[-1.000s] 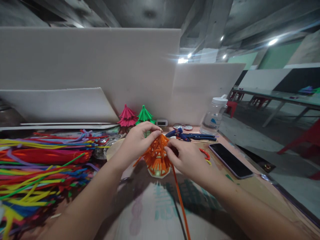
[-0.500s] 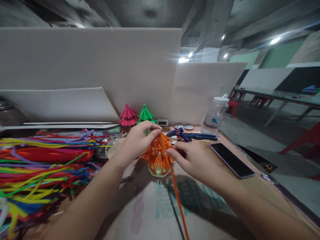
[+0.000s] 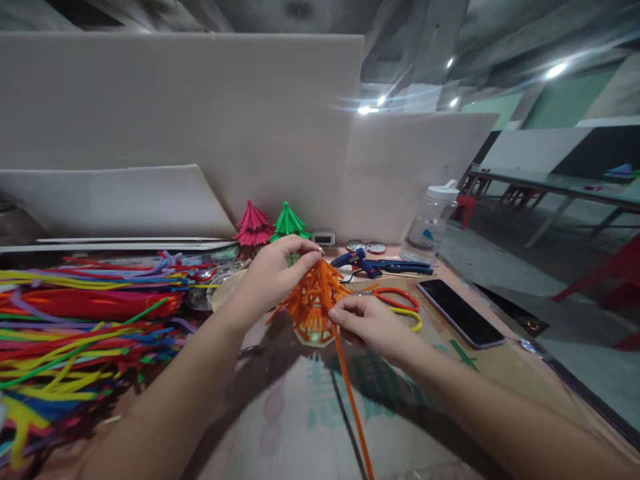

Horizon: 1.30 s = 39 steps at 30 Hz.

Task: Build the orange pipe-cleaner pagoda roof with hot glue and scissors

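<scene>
At the centre of the frame, your left hand (image 3: 275, 275) pinches the peak of the orange fuzzy model (image 3: 324, 285); your right hand (image 3: 367, 321) pinches an orange strand (image 3: 351, 400) beside it. The model looks light, soft and easily crushed, best held lightly by the peak.

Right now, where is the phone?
In the head view, the phone lies at the right, beyond the right forearm, beside the scissors and nearer than the bottle.
</scene>
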Each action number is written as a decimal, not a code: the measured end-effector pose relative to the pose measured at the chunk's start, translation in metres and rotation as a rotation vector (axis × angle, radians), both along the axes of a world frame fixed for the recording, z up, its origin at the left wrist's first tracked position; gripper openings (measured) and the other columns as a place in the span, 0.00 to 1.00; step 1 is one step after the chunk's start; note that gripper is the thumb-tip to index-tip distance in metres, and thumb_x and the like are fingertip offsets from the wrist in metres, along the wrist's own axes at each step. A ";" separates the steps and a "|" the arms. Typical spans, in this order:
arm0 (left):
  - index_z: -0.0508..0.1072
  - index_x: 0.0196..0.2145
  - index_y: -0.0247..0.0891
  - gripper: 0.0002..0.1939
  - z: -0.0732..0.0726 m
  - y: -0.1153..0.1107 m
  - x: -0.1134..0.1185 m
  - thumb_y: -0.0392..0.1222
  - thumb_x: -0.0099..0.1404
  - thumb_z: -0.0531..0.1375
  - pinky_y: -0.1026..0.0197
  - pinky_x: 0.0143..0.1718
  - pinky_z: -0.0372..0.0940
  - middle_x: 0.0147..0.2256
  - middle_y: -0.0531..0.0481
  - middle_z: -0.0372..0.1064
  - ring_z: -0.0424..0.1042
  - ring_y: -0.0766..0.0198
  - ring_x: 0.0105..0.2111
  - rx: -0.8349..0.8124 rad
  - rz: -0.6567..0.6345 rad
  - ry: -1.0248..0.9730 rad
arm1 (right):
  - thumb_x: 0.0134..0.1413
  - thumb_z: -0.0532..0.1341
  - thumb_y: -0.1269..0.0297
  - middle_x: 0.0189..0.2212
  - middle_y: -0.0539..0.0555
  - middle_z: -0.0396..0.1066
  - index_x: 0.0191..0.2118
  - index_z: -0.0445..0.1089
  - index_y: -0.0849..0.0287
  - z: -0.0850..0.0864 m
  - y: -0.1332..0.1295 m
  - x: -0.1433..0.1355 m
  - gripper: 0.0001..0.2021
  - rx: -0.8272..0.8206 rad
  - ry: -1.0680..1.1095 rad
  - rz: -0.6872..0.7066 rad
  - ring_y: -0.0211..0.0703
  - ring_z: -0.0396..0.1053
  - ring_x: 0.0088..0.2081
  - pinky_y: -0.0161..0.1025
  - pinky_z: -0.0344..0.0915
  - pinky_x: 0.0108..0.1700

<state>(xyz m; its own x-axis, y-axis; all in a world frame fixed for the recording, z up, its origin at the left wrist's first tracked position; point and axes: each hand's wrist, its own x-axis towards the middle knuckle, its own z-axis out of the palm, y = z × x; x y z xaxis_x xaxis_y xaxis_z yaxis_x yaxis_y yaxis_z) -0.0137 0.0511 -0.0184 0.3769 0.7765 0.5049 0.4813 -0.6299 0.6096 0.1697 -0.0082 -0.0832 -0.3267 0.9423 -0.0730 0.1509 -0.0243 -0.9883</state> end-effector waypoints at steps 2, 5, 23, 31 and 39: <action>0.77 0.37 0.38 0.11 -0.001 0.001 0.000 0.46 0.66 0.59 0.57 0.47 0.66 0.39 0.47 0.77 0.74 0.58 0.40 0.004 0.003 -0.002 | 0.51 0.63 0.46 0.13 0.42 0.55 0.25 0.62 0.58 -0.002 0.001 -0.001 0.20 -0.029 0.027 -0.004 0.30 0.47 0.15 0.30 0.42 0.18; 0.78 0.37 0.37 0.11 -0.002 0.002 -0.001 0.46 0.66 0.58 0.58 0.47 0.66 0.39 0.47 0.77 0.74 0.58 0.40 0.004 0.000 0.000 | 0.49 0.64 0.46 0.12 0.41 0.54 0.24 0.61 0.57 -0.002 0.003 -0.002 0.20 -0.059 0.039 -0.006 0.29 0.46 0.14 0.30 0.40 0.18; 0.77 0.36 0.37 0.09 0.000 -0.008 0.008 0.44 0.62 0.61 0.58 0.45 0.67 0.37 0.49 0.77 0.74 0.60 0.36 0.052 0.092 0.090 | 0.49 0.65 0.49 0.11 0.40 0.54 0.25 0.64 0.58 -0.005 0.007 -0.003 0.17 -0.114 0.083 -0.033 0.29 0.45 0.14 0.31 0.38 0.17; 0.77 0.36 0.37 0.08 -0.001 -0.005 0.006 0.44 0.63 0.62 0.61 0.44 0.66 0.38 0.50 0.77 0.74 0.61 0.37 0.046 0.050 0.082 | 0.50 0.64 0.50 0.11 0.41 0.56 0.25 0.64 0.58 -0.006 0.005 -0.004 0.16 -0.099 0.100 -0.011 0.29 0.46 0.14 0.31 0.39 0.17; 0.77 0.38 0.38 0.10 -0.003 0.001 0.000 0.46 0.64 0.62 0.60 0.44 0.65 0.40 0.49 0.77 0.75 0.59 0.40 0.018 0.009 0.071 | 0.56 0.61 0.51 0.12 0.41 0.56 0.27 0.66 0.59 -0.003 0.005 0.001 0.16 -0.067 0.009 0.029 0.29 0.48 0.14 0.31 0.42 0.17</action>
<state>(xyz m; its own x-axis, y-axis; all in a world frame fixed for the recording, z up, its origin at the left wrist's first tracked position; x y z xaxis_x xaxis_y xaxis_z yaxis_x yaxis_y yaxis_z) -0.0134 0.0517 -0.0218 0.4052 0.7713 0.4909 0.5290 -0.6357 0.5621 0.1705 -0.0035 -0.0857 -0.3547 0.9255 -0.1326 0.1439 -0.0861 -0.9858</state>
